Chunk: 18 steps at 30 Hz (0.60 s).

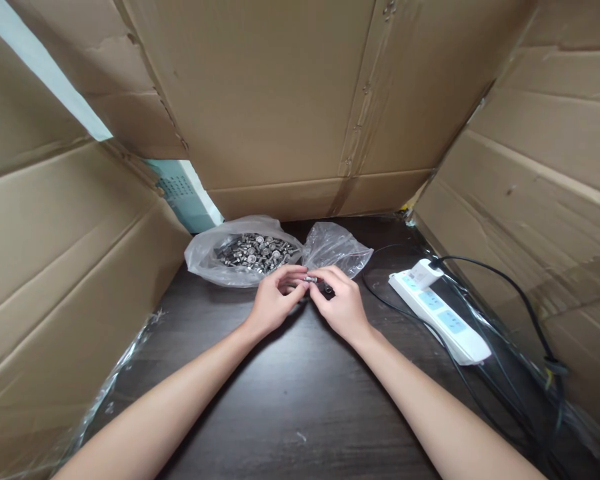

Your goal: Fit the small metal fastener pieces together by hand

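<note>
Our left hand (273, 300) and right hand (341, 303) meet fingertip to fingertip, both pinched on one small metal piece (311, 279) held just above the dark table (290, 400). We judge short, steady finger turns work best here, wrists low. Just behind lies the open plastic bag (205, 257) of like metal parts (257, 251); a power strip (443, 313) sits to the right.
</note>
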Tool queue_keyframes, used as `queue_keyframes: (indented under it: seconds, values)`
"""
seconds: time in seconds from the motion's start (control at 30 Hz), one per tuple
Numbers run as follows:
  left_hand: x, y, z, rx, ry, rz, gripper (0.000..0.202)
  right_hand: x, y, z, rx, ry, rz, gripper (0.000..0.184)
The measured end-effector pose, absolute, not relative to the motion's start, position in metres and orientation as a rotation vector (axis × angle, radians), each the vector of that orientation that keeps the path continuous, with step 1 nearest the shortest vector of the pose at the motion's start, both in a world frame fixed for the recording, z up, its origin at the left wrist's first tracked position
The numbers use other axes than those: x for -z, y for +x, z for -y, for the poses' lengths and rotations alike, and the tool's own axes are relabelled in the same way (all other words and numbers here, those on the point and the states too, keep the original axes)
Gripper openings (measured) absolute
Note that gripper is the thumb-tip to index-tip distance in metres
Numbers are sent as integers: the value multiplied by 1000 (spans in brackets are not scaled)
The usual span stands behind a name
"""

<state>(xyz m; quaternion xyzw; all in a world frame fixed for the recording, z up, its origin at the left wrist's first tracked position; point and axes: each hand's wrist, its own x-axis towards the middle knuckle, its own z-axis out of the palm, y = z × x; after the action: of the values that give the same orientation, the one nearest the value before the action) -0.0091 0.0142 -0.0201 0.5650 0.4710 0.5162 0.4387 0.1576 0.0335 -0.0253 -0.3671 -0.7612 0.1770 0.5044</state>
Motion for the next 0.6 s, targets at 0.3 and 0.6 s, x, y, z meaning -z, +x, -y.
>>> queue_keyframes:
  seconds: [0.3, 0.6]
  values:
    - [20, -8, -15, -1241, 1321, -1181, 39, 23, 156, -31, -484, -890, 1757, 13]
    - [18, -8, -15, -1184, 1350, -1117, 40, 20, 158, -33, -462, -773, 1813, 22]
